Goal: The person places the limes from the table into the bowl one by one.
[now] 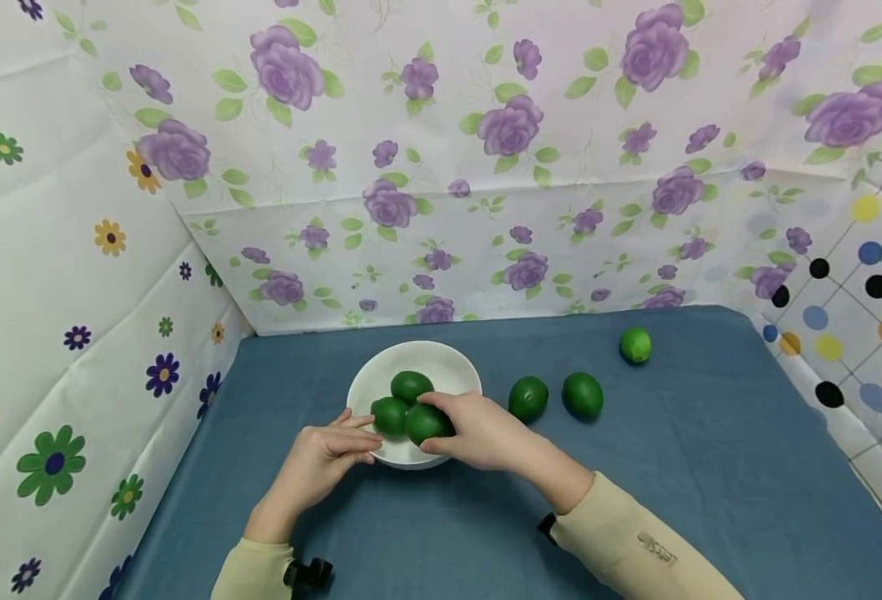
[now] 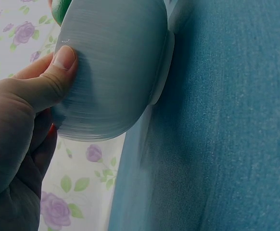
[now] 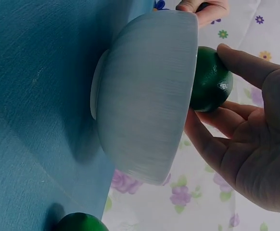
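Note:
A white bowl (image 1: 441,360) stands on the blue cloth. Its rim is pinched by my left hand (image 1: 321,460); in the left wrist view the thumb (image 2: 63,62) presses the outer wall of the bowl (image 2: 116,72). My right hand (image 1: 482,432) grips a green lime (image 1: 426,425) between thumb and fingers at the bowl's near right side. The right wrist view shows this lime (image 3: 211,79) partly above the rim. Two more limes, one at the back (image 1: 411,387) and one at the left (image 1: 388,415), lie inside the bowl.
Right of the bowl, a lime (image 1: 528,399) and another lime (image 1: 583,396) lie side by side on the blue cloth (image 1: 674,483). A lighter green lime (image 1: 636,345) sits farther back. Flowered sheets (image 1: 441,233) hang behind and at the left.

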Demonstrator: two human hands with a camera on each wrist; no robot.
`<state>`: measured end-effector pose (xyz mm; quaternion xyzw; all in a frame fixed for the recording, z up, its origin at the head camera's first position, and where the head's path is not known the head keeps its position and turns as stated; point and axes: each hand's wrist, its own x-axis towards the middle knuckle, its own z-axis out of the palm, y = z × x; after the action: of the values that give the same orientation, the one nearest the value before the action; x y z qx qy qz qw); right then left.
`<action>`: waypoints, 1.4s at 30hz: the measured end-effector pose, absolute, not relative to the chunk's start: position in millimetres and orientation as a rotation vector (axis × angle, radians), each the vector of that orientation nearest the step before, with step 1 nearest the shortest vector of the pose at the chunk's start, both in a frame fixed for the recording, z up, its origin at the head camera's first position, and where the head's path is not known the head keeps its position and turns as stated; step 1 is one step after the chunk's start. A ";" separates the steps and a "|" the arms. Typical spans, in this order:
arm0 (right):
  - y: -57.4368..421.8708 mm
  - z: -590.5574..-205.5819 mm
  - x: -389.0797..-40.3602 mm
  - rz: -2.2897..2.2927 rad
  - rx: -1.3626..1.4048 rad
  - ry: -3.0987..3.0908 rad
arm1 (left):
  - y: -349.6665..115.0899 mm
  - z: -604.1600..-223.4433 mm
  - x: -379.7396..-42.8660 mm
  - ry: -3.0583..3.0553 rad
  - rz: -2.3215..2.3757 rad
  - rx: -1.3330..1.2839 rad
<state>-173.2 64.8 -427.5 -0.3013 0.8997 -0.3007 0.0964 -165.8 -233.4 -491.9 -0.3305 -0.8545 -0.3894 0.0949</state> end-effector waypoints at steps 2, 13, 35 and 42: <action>63.0 -427.8 -174.3 -0.882 -0.895 2.654 | -233.8 -493.0 -165.4 -2.528 -1.156 -0.981; 60.6 -429.4 -179.7 -0.896 -0.939 2.620 | -234.6 -493.8 -164.8 -2.544 -1.160 -0.973; 50.9 -432.0 -201.9 -0.731 -0.949 2.495 | -234.5 -492.2 -166.3 -2.535 -1.178 -0.981; 47.9 -436.1 -210.0 -0.668 -0.962 2.456 | -234.1 -493.4 -166.7 -2.535 -1.169 -0.975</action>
<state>-210.0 47.9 -436.1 -0.3457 0.8828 -0.2402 0.2087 -166.7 -234.1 -493.4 -0.3282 -0.8537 -0.3936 0.0922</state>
